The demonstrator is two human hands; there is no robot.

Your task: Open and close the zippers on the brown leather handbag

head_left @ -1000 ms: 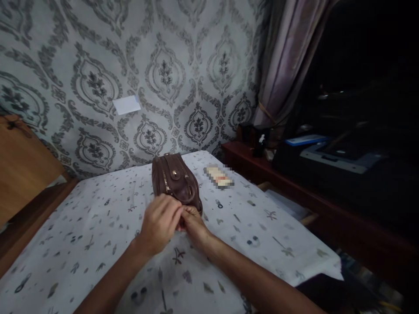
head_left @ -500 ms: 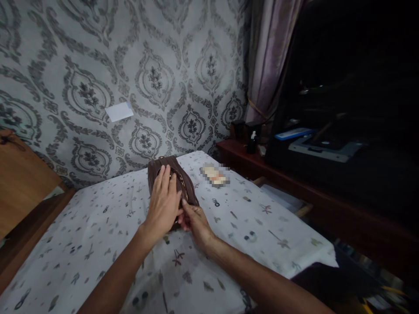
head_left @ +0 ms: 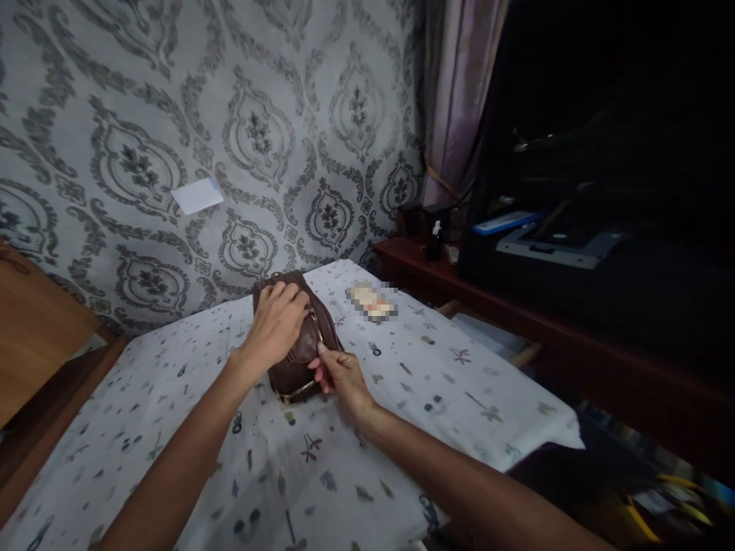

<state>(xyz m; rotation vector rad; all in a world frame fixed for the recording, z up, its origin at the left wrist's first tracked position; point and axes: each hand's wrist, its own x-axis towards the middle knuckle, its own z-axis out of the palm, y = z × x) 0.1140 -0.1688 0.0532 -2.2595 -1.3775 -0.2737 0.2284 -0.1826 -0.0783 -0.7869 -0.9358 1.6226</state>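
Note:
A brown leather-like bag (head_left: pixel 290 376) with gold-coloured zippers lies on the patterned tablecloth (head_left: pixel 189 398). My left hand (head_left: pixel 279 317) rests over its far left part, the fingers curled onto the upper side. At the bag's near right side, my right hand (head_left: pixel 343 376) is closed in a pinch at the end of the upper zipper (head_left: pixel 316 324). Whether it holds the pull tab or the leather edge cannot be made out. Another zipper (head_left: pixel 302 391) runs along the near lower edge. The bag's contents are hidden.
A pixelated, pale flat item (head_left: pixel 372 301) lies on the cloth right of the bag. Beyond the table's right edge stands a dark red cabinet (head_left: pixel 402 264) with a small dark bottle (head_left: pixel 435 241) and a partly open drawer (head_left: pixel 488 337). A brown board (head_left: pixel 43 329) stands at left.
My left hand has gone from flat, stretched fingers to curled ones and shifted left, uncovering more of the bag's near end. My right hand keeps its pinch. The view has shifted slightly.

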